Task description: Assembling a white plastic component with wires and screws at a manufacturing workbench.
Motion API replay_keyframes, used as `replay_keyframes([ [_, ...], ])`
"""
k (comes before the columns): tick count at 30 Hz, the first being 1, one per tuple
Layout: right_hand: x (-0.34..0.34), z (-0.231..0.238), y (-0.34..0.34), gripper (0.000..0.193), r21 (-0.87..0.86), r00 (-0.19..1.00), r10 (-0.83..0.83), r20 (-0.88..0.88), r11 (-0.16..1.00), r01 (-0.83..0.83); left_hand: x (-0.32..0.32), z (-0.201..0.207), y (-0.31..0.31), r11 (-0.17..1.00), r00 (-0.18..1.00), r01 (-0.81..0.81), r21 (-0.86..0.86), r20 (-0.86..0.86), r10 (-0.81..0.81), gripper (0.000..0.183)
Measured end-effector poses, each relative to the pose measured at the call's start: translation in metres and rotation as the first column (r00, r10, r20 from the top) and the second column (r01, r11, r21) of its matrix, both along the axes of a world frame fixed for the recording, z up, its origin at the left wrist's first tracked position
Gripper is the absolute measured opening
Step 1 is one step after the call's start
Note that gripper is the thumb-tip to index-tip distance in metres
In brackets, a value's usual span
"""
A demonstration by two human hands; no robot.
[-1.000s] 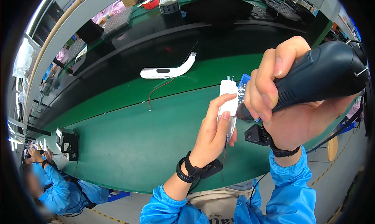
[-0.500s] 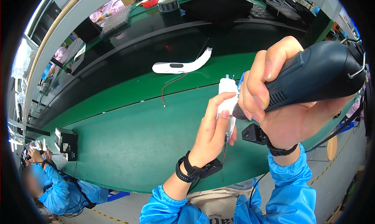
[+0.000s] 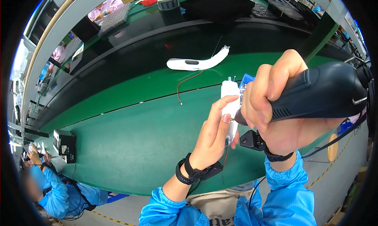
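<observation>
A white plastic housing (image 3: 229, 93) with a short metal stub at its top end is gripped by my left hand (image 3: 212, 141), fingers closed round its sides. My right hand (image 3: 267, 96) wraps round a dark electric screwdriver (image 3: 323, 93), held nearly level. Its tip meets the housing's right side, close to my left thumb; the exact contact point is hard to make out. Partly hidden behind my right fingers is a blue tray (image 3: 247, 79) with small metal pieces. Further off lies a white curved handle-shaped part (image 3: 201, 64) with a trailing red wire (image 3: 178, 93).
A green bench (image 3: 130, 139) spans the front, with a dark conveyor belt (image 3: 130, 60) beyond it. A black box device (image 3: 66, 145) stands at the bench's left end, beside a co-worker in blue (image 3: 59, 194). The screwdriver's black cable (image 3: 334, 137) hangs at the right.
The white curved part and its red wire have shifted to the right. My right hand and the screwdriver's body have come down a little, and more of the blue tray shows.
</observation>
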State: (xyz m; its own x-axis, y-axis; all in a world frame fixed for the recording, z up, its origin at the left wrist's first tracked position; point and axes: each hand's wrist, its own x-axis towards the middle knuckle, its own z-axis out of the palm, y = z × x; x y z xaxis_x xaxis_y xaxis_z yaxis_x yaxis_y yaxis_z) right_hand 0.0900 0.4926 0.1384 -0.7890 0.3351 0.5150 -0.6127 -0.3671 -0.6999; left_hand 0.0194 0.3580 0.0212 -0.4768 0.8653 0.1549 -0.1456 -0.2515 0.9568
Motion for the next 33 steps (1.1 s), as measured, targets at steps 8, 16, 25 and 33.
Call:
replay_keyframes([
  [8,0.032,0.034,-0.025,0.101,0.365,0.757,-0.467,0.457,0.874,0.32,0.013,-0.002,0.007,1.0,0.984,-0.004,-0.009,-0.179,0.003,0.042],
  [16,0.135,-0.049,0.064,0.092,0.011,0.746,-0.666,-0.028,0.746,0.666,-0.001,0.005,0.003,0.999,0.999,0.03,0.023,0.032,-0.031,0.045],
  [25,0.132,-0.105,0.08,0.098,0.178,0.632,-0.764,0.129,0.645,0.743,0.007,0.002,0.005,1.0,0.999,-0.028,0.008,-0.019,0.028,0.047],
  [33,0.134,-0.084,0.057,0.093,-0.05,0.69,-0.704,0.168,0.693,0.719,0.006,0.004,-0.006,0.999,0.998,0.035,-0.001,-0.048,-0.035,0.048],
])
